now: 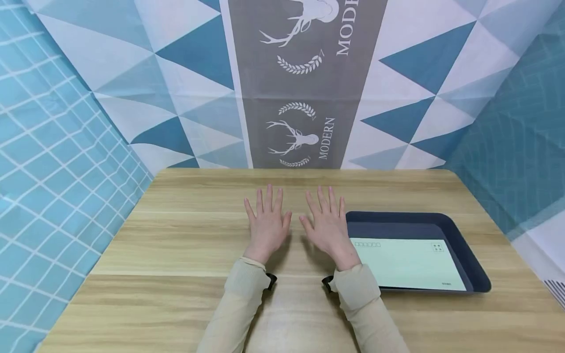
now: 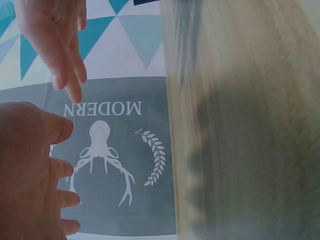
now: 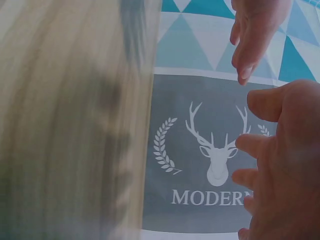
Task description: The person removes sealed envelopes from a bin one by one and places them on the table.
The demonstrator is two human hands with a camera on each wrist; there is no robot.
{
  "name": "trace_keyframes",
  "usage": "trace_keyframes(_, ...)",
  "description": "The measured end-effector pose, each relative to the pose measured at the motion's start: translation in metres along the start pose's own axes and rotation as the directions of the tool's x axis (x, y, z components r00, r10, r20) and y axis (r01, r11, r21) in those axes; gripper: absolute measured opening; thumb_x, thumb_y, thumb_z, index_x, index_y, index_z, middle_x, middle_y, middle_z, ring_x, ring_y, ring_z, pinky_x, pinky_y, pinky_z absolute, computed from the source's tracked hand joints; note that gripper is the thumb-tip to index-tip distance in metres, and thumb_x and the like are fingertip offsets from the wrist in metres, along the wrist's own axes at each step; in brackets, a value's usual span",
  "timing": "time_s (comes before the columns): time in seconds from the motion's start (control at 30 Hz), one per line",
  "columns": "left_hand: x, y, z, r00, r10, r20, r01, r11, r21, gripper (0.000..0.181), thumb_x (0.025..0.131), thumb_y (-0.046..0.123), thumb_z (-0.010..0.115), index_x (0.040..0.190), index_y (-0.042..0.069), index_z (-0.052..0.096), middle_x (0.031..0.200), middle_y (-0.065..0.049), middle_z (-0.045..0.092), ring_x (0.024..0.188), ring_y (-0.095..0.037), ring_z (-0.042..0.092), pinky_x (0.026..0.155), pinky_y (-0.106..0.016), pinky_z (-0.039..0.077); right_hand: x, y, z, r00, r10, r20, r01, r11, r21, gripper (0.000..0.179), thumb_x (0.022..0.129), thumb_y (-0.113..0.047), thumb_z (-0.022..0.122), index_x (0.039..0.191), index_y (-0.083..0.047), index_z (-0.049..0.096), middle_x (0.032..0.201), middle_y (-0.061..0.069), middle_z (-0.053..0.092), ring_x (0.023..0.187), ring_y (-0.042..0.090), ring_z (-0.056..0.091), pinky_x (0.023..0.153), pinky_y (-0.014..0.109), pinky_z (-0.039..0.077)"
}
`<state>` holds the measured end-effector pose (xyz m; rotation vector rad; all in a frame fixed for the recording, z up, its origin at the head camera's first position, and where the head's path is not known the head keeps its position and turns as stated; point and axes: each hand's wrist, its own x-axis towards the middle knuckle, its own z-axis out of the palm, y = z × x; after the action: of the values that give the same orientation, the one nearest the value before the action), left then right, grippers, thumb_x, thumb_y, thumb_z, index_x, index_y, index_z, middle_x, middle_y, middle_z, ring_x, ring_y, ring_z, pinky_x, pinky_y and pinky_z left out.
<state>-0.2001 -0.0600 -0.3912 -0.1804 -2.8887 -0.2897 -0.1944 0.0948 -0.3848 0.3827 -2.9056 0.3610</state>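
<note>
Both hands are held over the wooden table (image 1: 176, 245), palms down with fingers spread, and neither holds anything. The left hand (image 1: 267, 228) is left of the table's middle; its shadow falls on the wood in the left wrist view. Beside it, the right hand (image 1: 327, 230) overlaps the left edge of a dark blue tray (image 1: 478, 274) in the head view. Inside the tray lies a pale green envelope (image 1: 410, 264) with a row of small printed boxes at its upper left and a stamp square at its upper right. Its left end is partly hidden by the right arm.
Behind the table's far edge hangs a cloth (image 1: 291, 88) with triangles, a grey band, deer heads and the word MODERN. Blue checked cloth (image 1: 53, 147) covers the left side, and teal patterned cloth (image 1: 521, 122) the right. A dark band (image 1: 327, 283) shows at the right cuff.
</note>
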Motion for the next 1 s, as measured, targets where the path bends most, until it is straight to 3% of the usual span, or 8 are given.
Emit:
trace_keyframes(0.3, -0.002, 0.002, -0.002, 1.000, 0.009, -0.003, -0.009, 0.999, -0.034, 0.060, 0.094, 0.041, 0.039, 0.145, 0.016, 0.020, 0.151, -0.011, 0.013, 0.139, -0.035, 0.005, 0.105, -0.059, -0.004, -0.002, -0.003, -0.008, 1.000, 0.002, 0.018, -0.003, 1.000, 0.019, 0.054, 0.096, -0.039, 0.034, 0.145, -0.020, 0.022, 0.152, 0.010, 0.012, 0.139, 0.032, 0.001, 0.109, 0.052, -0.006)
trace_keyframes(0.4, -0.004, 0.004, -0.005, 1.000, 0.010, 0.022, -0.009, 0.998, -0.055, 0.058, 0.094, 0.040, 0.041, 0.144, 0.013, 0.025, 0.149, -0.011, 0.023, 0.137, -0.034, 0.016, 0.107, -0.058, 0.002, -0.004, -0.001, -0.016, 1.000, 0.013, 0.012, -0.014, 0.999, 0.046, 0.051, 0.097, -0.037, 0.033, 0.144, -0.018, 0.026, 0.150, 0.010, 0.020, 0.139, 0.031, 0.010, 0.109, 0.052, -0.004)
trace_keyframes(0.53, -0.005, 0.011, -0.010, 0.998, 0.041, 0.056, -0.038, 0.998, -0.054, 0.047, 0.093, 0.035, 0.047, 0.132, 0.008, 0.045, 0.133, -0.011, 0.048, 0.125, -0.030, 0.042, 0.106, -0.053, 0.020, -0.011, 0.009, -0.035, 0.999, 0.034, -0.019, -0.031, 0.991, 0.132, 0.046, 0.097, -0.033, 0.037, 0.138, -0.012, 0.039, 0.137, 0.015, 0.043, 0.126, 0.034, 0.039, 0.106, 0.053, 0.021)
trace_keyframes(0.63, -0.005, 0.018, -0.012, 0.994, 0.088, 0.063, -0.087, 0.996, -0.027, 0.038, 0.092, 0.030, 0.049, 0.122, 0.007, 0.054, 0.124, -0.009, 0.055, 0.116, -0.027, 0.050, 0.104, -0.050, 0.028, -0.019, 0.025, -0.051, 0.997, 0.062, -0.035, -0.053, 0.972, 0.230, 0.041, 0.097, -0.031, 0.040, 0.129, -0.007, 0.048, 0.122, 0.017, 0.055, 0.105, 0.034, 0.055, 0.088, 0.050, 0.042)
trace_keyframes(0.73, -0.005, 0.027, -0.013, 0.987, 0.151, 0.057, -0.150, 0.989, -0.010, 0.035, 0.091, 0.027, 0.051, 0.119, 0.007, 0.057, 0.122, -0.008, 0.056, 0.114, -0.026, 0.051, 0.103, -0.048, 0.030, -0.034, 0.049, -0.067, 0.994, 0.095, -0.053, -0.076, 0.956, 0.285, 0.036, 0.096, -0.029, 0.042, 0.121, -0.005, 0.054, 0.109, 0.015, 0.060, 0.091, 0.029, 0.058, 0.074, 0.045, 0.046)
trace_keyframes(0.87, -0.008, 0.040, -0.012, 0.964, 0.263, 0.047, -0.263, 0.965, -0.007, 0.031, 0.089, 0.025, 0.054, 0.114, 0.007, 0.060, 0.115, -0.007, 0.060, 0.107, -0.024, 0.056, 0.098, -0.043, 0.038, -0.059, 0.084, -0.084, 0.985, 0.123, -0.119, -0.089, 0.961, 0.262, 0.030, 0.095, -0.024, 0.045, 0.109, -0.002, 0.059, 0.096, 0.014, 0.062, 0.080, 0.025, 0.056, 0.065, 0.039, 0.043)
trace_keyframes(1.0, -0.017, 0.055, -0.005, 0.905, 0.416, 0.088, -0.414, 0.909, -0.042, 0.027, 0.090, 0.021, 0.053, 0.110, 0.005, 0.061, 0.110, -0.007, 0.062, 0.102, -0.021, 0.058, 0.092, -0.033, 0.044, -0.089, 0.119, -0.094, 0.973, 0.164, -0.163, -0.129, 0.971, 0.204, 0.024, 0.093, -0.017, 0.049, 0.103, 0.001, 0.061, 0.088, 0.017, 0.061, 0.069, 0.022, 0.053, 0.056, 0.032, 0.039)
